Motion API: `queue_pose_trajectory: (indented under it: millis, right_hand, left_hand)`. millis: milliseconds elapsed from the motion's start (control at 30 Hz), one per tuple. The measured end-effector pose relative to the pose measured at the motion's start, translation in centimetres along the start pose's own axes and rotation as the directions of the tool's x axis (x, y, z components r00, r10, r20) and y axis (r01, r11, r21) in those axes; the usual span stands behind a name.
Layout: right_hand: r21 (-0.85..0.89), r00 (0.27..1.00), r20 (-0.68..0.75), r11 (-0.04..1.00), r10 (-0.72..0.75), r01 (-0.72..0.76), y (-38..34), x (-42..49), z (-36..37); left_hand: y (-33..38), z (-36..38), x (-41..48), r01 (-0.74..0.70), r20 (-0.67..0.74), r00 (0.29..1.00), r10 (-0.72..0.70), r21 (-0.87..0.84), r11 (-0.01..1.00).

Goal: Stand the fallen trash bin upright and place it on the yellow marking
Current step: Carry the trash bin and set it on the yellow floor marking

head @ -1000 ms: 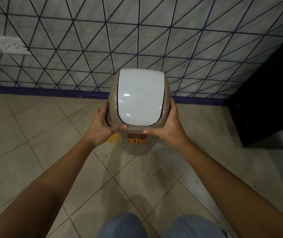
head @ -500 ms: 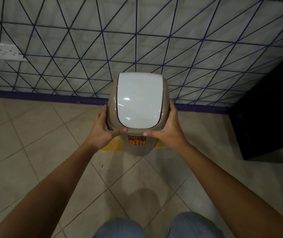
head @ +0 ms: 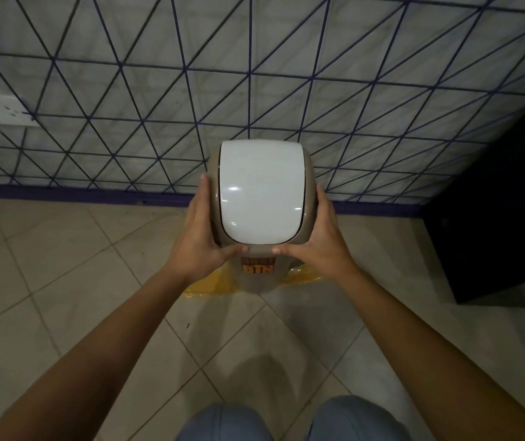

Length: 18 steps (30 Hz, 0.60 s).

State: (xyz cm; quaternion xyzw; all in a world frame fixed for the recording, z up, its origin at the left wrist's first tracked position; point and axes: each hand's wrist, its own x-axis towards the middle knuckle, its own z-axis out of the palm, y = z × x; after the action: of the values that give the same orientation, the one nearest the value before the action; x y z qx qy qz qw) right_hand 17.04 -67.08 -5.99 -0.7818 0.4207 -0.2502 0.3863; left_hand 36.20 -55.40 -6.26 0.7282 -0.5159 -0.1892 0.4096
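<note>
The trash bin [head: 260, 192] stands upright near the wall: a beige body with a white swing lid and an orange "BIN" label on its front. My left hand [head: 200, 237] grips its left side and my right hand [head: 321, 240] grips its right side, thumbs on the front rim. The yellow marking [head: 211, 285] lies on the floor under the bin, showing at both sides of the base. I cannot tell whether the base touches the floor.
A tiled wall with dark diagonal lines and a purple skirting [head: 64, 194] rises just behind the bin. A black cabinet [head: 496, 218] stands to the right. A white wall socket [head: 0, 110] is at the left. My knees [head: 290, 421] show at the bottom.
The bin, held in both hands, has shifted slightly further from me, toward the wall, and more of the yellow marking shows beside its base.
</note>
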Motion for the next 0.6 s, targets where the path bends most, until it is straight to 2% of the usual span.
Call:
queue_pose_trajectory:
  millis: [200, 600]
  right_hand:
    - [-0.085, 0.999, 0.032, 0.996, -0.037, 0.04, -0.9, 0.8, -0.1]
    - [-0.173, 1.0, 0.01, 0.985, -0.016, 0.018, -1.7, 3.3, 0.5]
  left_hand:
    - [0.0, -0.6, 1.3, -0.03, -0.005, 1.0, 0.031, 0.081, 0.996]
    - [-0.5, -0.2, 3.6, -0.03, -0.039, 0.999, 0.038, 0.182, 0.983]
